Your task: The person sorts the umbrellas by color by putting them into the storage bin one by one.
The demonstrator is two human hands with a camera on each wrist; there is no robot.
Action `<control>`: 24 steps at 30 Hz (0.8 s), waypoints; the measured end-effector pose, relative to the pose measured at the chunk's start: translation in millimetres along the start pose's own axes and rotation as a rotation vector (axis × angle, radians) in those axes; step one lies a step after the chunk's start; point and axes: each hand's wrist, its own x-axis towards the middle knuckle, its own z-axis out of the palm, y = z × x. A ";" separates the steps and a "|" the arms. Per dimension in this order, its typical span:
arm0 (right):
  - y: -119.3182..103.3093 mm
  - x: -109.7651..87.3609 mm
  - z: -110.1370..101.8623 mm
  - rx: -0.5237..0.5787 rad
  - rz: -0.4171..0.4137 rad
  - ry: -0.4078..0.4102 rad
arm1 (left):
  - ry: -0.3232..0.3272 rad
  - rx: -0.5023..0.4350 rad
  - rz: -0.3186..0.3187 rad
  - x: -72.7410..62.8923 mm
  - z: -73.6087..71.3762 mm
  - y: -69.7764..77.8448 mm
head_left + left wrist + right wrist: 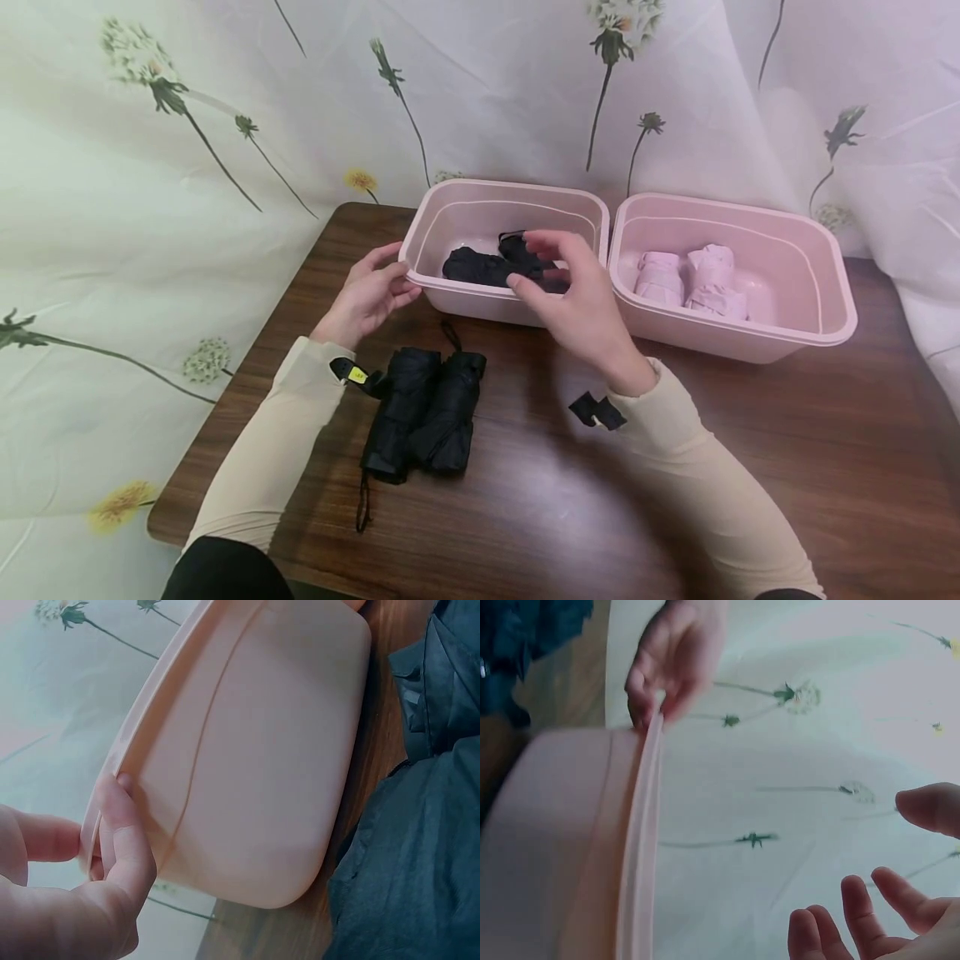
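Note:
Between thumb and fingers, my left hand [367,296] pinches the rim of the left pink plastic tub [510,307] at its near-left corner; the left wrist view shows this hand [82,877] on the rim too. Over the tub's near right side hovers my right hand [576,304], fingers loosely curved and apart, with nothing held in the right wrist view. Inside that tub lie black folded umbrellas [474,266], partly hidden by the right hand. Two more black folded umbrellas, a left one [405,408] and a right one [452,412], lie side by side on the table before the tub.
A second pink tub [750,337] stands right beside the first and holds two pink wrapped bundles, apparently folded umbrellas [712,279]. Both tubs stand towards the back of the dark wooden table [540,517]. Behind hangs a white cloth [495,100] with dandelion prints.

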 end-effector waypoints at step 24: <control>71.4 -64.1 93.6 -0.227 0.478 -0.440 | 0.011 0.034 -0.004 -0.3 -1.8 -0.6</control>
